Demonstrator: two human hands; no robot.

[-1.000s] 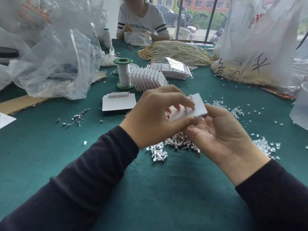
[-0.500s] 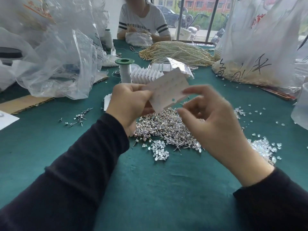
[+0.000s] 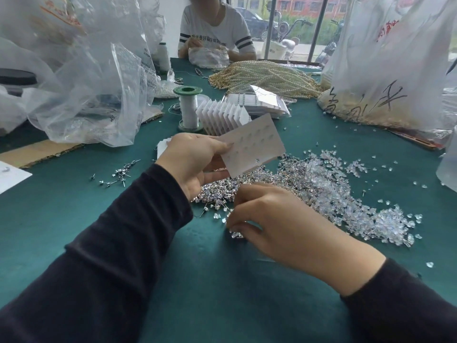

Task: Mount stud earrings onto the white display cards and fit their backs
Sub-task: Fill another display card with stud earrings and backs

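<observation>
My left hand (image 3: 195,162) pinches a white display card (image 3: 254,147) by its left edge and holds it tilted above the table; faint rows of holes show on it. Below it lies a pile of silver stud earrings (image 3: 220,194). My right hand (image 3: 272,224) is lowered to the near edge of that pile, fingers curled, tips touching a few clear earring backs (image 3: 236,234); whether it holds one is hidden. A larger heap of clear backs (image 3: 358,209) spreads to the right.
A fanned row of white cards (image 3: 222,116) and a green-capped thread spool (image 3: 188,107) stand behind. Loose studs (image 3: 118,174) lie at left. Plastic bags (image 3: 94,78) crowd the left, a big bag (image 3: 385,70) the right. Pearl strands (image 3: 267,78) and another person (image 3: 215,33) are beyond.
My right hand let go of the card and dropped to the near edge of the stud pile. My left hand turned the card face up and keeps holding it alone.
</observation>
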